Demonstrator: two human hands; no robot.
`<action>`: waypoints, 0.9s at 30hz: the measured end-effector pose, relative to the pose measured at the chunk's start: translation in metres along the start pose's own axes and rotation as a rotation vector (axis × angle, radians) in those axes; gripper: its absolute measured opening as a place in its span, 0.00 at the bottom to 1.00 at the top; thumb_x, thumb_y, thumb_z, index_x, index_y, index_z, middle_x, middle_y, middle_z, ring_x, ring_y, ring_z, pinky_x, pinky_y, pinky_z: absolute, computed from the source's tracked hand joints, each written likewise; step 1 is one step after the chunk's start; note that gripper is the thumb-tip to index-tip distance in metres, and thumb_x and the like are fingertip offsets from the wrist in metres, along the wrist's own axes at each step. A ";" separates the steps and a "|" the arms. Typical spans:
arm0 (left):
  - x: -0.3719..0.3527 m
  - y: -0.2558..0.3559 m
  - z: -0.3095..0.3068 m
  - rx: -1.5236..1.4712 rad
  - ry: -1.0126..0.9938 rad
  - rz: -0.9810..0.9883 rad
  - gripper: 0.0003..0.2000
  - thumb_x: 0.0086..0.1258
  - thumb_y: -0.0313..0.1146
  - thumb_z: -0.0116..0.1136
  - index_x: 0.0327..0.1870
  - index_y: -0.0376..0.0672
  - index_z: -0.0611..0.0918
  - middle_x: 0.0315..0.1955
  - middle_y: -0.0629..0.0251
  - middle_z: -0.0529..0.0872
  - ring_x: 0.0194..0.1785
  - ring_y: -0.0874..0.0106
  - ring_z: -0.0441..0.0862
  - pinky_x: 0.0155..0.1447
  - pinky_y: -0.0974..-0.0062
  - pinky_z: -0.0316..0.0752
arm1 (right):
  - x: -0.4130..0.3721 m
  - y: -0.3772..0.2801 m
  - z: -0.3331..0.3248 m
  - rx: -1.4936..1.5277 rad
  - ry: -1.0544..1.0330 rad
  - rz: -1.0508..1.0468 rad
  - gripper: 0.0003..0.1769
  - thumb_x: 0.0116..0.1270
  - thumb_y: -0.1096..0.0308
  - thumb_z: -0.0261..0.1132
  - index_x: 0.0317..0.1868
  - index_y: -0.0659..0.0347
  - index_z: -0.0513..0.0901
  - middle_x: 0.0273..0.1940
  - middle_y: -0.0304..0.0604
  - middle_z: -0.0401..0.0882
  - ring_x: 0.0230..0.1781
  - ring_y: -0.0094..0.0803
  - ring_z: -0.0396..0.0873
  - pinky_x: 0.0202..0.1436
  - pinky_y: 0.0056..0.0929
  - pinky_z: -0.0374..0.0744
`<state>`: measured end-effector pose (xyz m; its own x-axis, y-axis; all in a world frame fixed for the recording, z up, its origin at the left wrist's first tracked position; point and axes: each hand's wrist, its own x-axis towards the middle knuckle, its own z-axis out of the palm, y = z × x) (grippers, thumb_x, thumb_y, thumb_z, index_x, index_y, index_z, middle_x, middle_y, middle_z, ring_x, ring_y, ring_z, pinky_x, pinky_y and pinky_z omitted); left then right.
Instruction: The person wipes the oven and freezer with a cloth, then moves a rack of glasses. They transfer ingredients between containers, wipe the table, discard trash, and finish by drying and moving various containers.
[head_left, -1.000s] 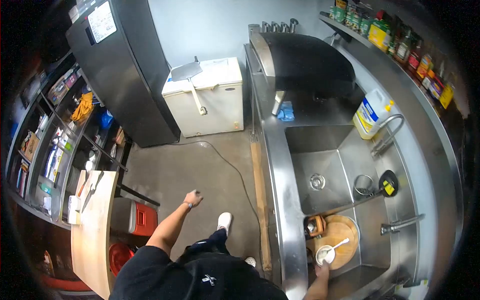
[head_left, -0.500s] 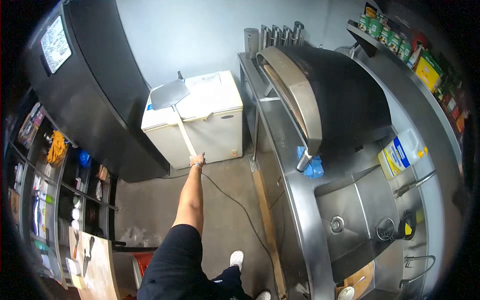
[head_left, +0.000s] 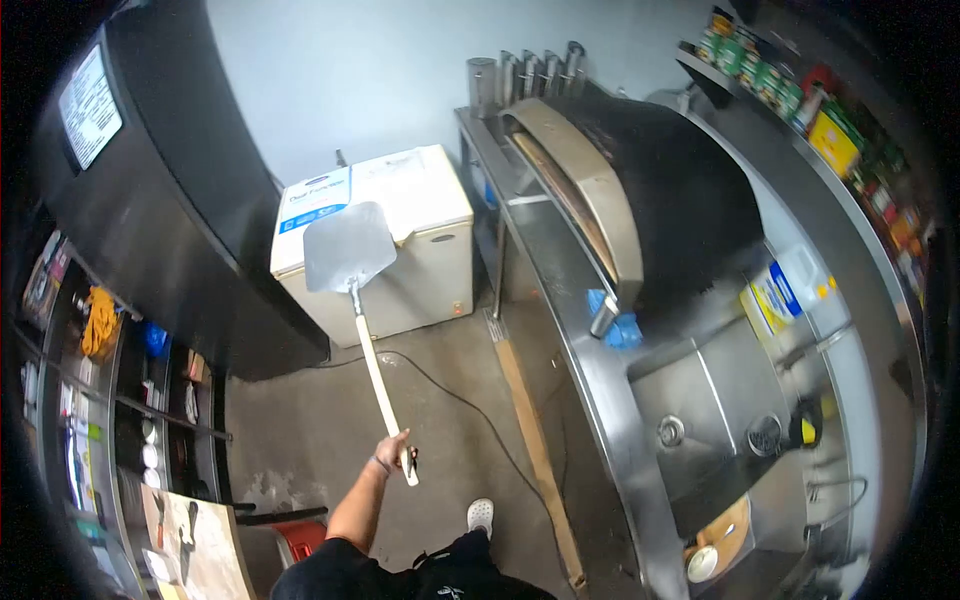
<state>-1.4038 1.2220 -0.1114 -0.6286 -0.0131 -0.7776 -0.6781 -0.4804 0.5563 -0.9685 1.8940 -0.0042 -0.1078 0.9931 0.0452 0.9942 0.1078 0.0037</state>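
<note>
My left hand (head_left: 396,451) is closed round the lower end of the wooden handle of a pizza peel (head_left: 350,247). The peel's flat metal blade is raised in front of a white chest freezer (head_left: 420,275), overlapping its lid and front edge. A blue and white label lies on the freezer's lid. My right hand is not in the frame.
A black pizza oven (head_left: 660,190) stands on the steel counter (head_left: 545,245) at the right, with a sink (head_left: 690,400) nearer me. Shelves (head_left: 125,400), a dark fridge (head_left: 180,200) and a wooden board (head_left: 210,540) line the left. A cable (head_left: 440,385) crosses the floor.
My left hand has drawn back toward me with the peel. The blade has come down off the lid toward the freezer's front, uncovering the label.
</note>
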 end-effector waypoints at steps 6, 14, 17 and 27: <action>-0.108 -0.044 0.044 0.171 0.355 0.393 0.08 0.59 0.28 0.54 0.21 0.38 0.70 0.12 0.69 0.69 0.14 0.75 0.66 0.17 0.70 0.66 | 0.018 0.095 0.078 0.017 0.192 -0.105 0.24 0.67 0.49 0.44 0.39 0.61 0.77 0.41 0.49 0.77 0.43 0.44 0.74 0.43 0.42 0.72; -0.293 -0.208 -0.097 0.703 0.561 0.791 0.09 0.54 0.27 0.53 0.23 0.30 0.70 0.14 0.61 0.70 0.20 0.69 0.64 0.27 0.66 0.63 | -0.040 0.080 -0.013 0.652 0.333 -0.427 0.18 0.66 0.57 0.50 0.44 0.62 0.77 0.47 0.55 0.74 0.53 0.49 0.68 0.58 0.42 0.64; -0.336 -0.261 -0.151 0.977 0.620 0.934 0.09 0.51 0.27 0.52 0.24 0.28 0.70 0.16 0.51 0.70 0.22 0.58 0.68 0.32 0.62 0.65 | -0.070 0.104 -0.045 0.761 0.264 -0.443 0.18 0.67 0.59 0.50 0.45 0.66 0.74 0.54 0.57 0.66 0.55 0.52 0.65 0.58 0.41 0.64; -0.471 -0.243 -0.094 1.083 0.089 0.664 0.05 0.48 0.24 0.55 0.20 0.31 0.73 0.11 0.65 0.73 0.17 0.78 0.69 0.23 0.75 0.66 | -0.147 0.172 -0.091 0.833 0.217 -0.490 0.13 0.68 0.63 0.51 0.42 0.65 0.74 0.52 0.53 0.67 0.53 0.47 0.68 0.56 0.37 0.66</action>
<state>-0.9075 1.2622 0.0918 -0.9662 -0.0542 -0.2522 -0.2335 0.5995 0.7656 -0.7819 1.7627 0.0806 -0.4216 0.8096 0.4084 0.5124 0.5843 -0.6293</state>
